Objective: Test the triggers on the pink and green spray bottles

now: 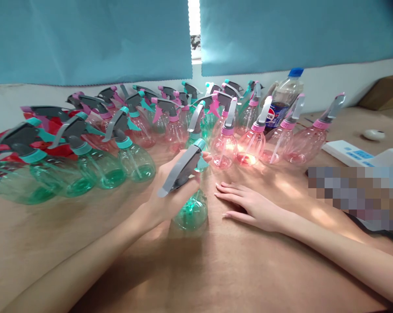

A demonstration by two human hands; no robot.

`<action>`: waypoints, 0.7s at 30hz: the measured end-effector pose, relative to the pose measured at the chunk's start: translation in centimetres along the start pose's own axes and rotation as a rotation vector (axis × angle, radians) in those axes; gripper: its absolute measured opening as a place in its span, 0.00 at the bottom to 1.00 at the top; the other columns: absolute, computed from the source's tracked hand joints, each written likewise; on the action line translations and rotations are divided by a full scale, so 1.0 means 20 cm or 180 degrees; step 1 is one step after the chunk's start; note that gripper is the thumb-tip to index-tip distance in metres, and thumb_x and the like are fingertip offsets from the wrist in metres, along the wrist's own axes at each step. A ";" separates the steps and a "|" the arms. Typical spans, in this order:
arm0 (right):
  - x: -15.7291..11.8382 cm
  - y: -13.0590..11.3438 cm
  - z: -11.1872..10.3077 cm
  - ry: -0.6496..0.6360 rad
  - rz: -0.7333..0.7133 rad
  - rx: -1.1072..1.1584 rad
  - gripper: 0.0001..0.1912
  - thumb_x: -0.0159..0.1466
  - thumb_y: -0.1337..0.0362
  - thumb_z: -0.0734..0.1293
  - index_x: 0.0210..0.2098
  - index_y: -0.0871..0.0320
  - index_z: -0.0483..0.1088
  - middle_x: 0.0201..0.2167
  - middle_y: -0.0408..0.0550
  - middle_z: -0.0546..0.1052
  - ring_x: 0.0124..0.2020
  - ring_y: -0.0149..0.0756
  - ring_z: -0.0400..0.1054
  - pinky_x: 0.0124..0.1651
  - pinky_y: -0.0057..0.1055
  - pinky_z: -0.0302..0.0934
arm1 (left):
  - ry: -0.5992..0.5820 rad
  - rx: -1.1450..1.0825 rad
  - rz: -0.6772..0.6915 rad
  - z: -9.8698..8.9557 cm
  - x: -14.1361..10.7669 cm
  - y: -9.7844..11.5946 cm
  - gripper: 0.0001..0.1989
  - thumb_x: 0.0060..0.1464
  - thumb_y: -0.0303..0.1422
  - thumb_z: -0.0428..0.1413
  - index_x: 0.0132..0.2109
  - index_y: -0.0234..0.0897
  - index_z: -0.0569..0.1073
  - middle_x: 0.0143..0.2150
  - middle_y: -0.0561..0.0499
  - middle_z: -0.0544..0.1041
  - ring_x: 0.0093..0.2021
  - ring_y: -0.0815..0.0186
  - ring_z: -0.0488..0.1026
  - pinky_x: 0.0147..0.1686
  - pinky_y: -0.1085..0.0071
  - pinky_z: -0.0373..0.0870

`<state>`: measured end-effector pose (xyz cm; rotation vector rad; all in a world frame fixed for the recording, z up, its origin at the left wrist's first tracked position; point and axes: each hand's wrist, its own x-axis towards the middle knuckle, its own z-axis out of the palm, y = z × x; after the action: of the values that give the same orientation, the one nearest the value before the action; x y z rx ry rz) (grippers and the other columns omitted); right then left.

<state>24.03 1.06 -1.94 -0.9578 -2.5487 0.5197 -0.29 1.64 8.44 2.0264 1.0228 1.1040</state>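
My left hand [166, 187] is wrapped round the neck of a green spray bottle [192, 212], below its grey trigger head with a teal nozzle. The bottle is upright, its base at the tabletop, and my fingers partly cover its upper body. To the right, my right hand [245, 202] lies flat on the table, fingers stretched out and holding nothing. Several more green spray bottles [137, 161] stand to the left of my left hand. Pink spray bottles [224, 150] are grouped just beyond my right hand, with light shining through them.
Behind stand further rows of pink and green spray bottles [175, 132]. A cola bottle [277, 108] with a blue cap is at the back right. On the right are a white power strip [346, 153], a small white object [374, 134] and a brown box [384, 93]. Blue curtains [85, 39] hang behind.
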 end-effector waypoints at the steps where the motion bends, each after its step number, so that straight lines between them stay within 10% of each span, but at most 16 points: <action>1: 0.00 0.00 0.00 0.0004 -0.0003 -0.0005 0.29 0.68 0.49 0.61 0.65 0.53 0.59 0.66 0.53 0.62 0.67 0.47 0.53 0.66 0.52 0.52 | 0.0019 -0.0012 -0.0011 0.00 0.00 0.00 0.05 0.53 0.28 0.54 0.38 0.41 0.68 0.27 0.55 0.67 0.26 0.66 0.65 0.31 0.67 0.69; 21: 0.00 -0.01 0.00 -0.0081 0.0031 -0.0084 0.30 0.69 0.49 0.59 0.65 0.57 0.60 0.66 0.54 0.61 0.68 0.46 0.52 0.67 0.50 0.51 | -0.0132 -0.0125 -0.0128 -0.01 -0.01 -0.01 0.12 0.56 0.29 0.53 0.48 0.44 0.70 0.26 0.56 0.63 0.24 0.68 0.58 0.27 0.69 0.62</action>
<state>23.97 1.03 -1.80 -0.9792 -2.5811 0.5053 -0.58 1.57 8.21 1.9812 1.0088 1.0489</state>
